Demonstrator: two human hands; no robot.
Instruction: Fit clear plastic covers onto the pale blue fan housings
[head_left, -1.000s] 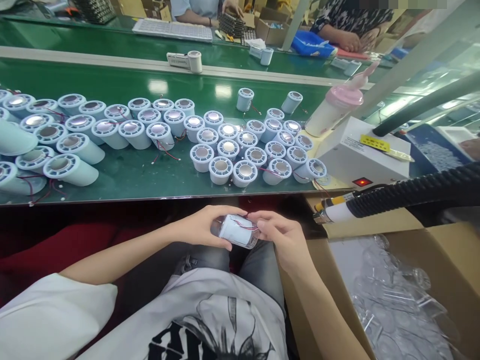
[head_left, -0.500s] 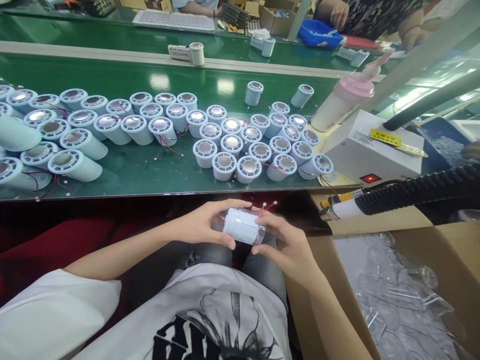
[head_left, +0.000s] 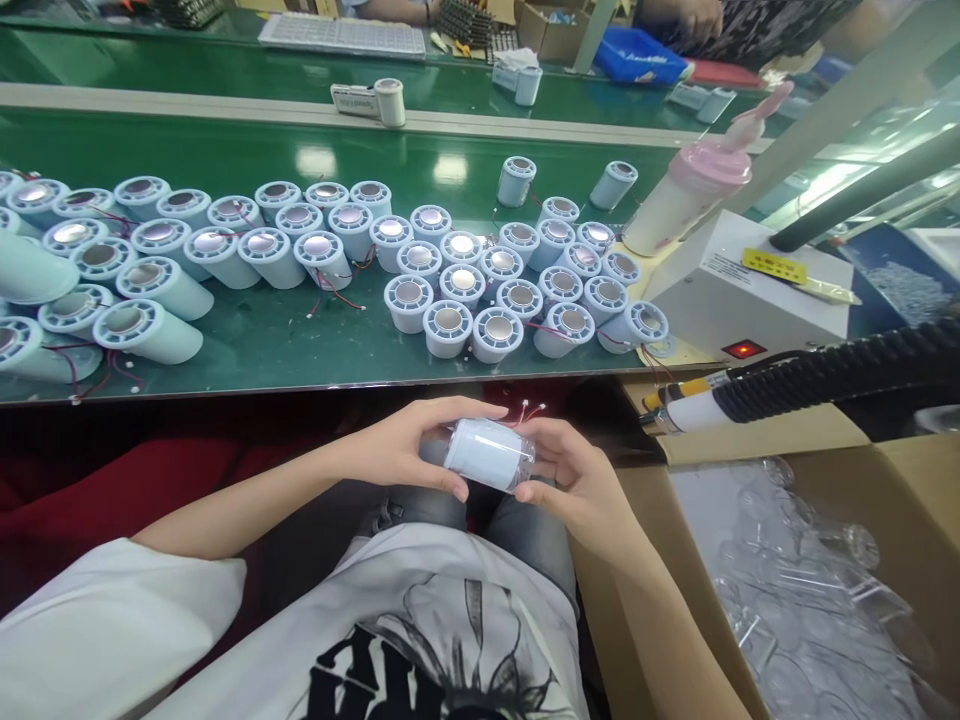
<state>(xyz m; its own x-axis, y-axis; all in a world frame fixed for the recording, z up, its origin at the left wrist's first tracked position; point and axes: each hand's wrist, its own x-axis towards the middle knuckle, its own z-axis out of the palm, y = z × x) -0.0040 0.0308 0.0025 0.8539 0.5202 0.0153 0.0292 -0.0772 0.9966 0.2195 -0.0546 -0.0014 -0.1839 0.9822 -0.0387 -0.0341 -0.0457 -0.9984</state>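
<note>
Above my lap, a light-blue cylinder (head_left: 480, 455) lies on its side between my two hands. A clear plastic cup (head_left: 525, 465) fits around it, its end standing out past the cylinder on the right. My left hand (head_left: 409, 450) grips the left end, thumb below and fingers above. My right hand (head_left: 581, 480) holds the cup's right end between thumb and fingers. Thin red wires with small white connectors (head_left: 532, 408) stick out behind the cylinder. Many similar light-blue cylinders (head_left: 448, 330) with silver round centres stand or lean on the green bench (head_left: 300, 350) ahead.
To the right, a cardboard box (head_left: 840, 445) holds clear plastic cups (head_left: 810, 600). Above it are a black corrugated hose (head_left: 817, 385) and a white device (head_left: 742, 290) with a lit red switch. A pink-topped bottle (head_left: 686, 195) stands behind. Across the bench, people's arms show.
My right hand has shifted slightly right, and its fingers have come off the cylinder's top side toward the cup's end. Clear plastic now shows over more of the cylinder. My left hand stays nearly still.
</note>
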